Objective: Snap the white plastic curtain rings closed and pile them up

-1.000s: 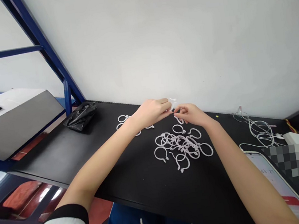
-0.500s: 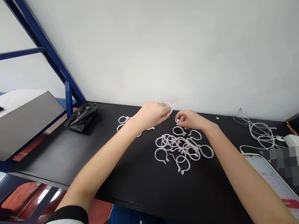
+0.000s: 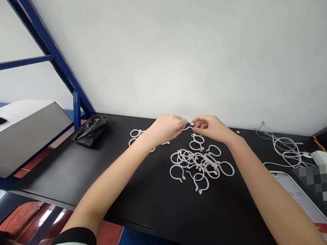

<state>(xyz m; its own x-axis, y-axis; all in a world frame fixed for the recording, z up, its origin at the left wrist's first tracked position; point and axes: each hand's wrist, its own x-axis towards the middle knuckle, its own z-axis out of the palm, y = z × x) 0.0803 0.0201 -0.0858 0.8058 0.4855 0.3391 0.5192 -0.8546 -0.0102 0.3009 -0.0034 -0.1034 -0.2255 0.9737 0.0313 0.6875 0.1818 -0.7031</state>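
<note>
Up near the wall, my left hand pinches a white plastic ring, which has a gap with small clasp ends. My right hand meets it from the other side, thumb and fingertips closed at the clasp ends; the exact contact is partly hidden. Below my hands lies a loose pile of similar white rings, several with their ends apart. Another group of white rings lies to the left, partly covered by my left wrist and forearm.
A crumpled black plastic bag sits at the table's far left. To the right are a coiled white cable, a phone and a partly blurred white box. The black table meets a white wall; a blue metal frame stands left.
My right hand has moved up and left to the ring in my left hand. The ring it pinched earlier now lies above the pile.
</note>
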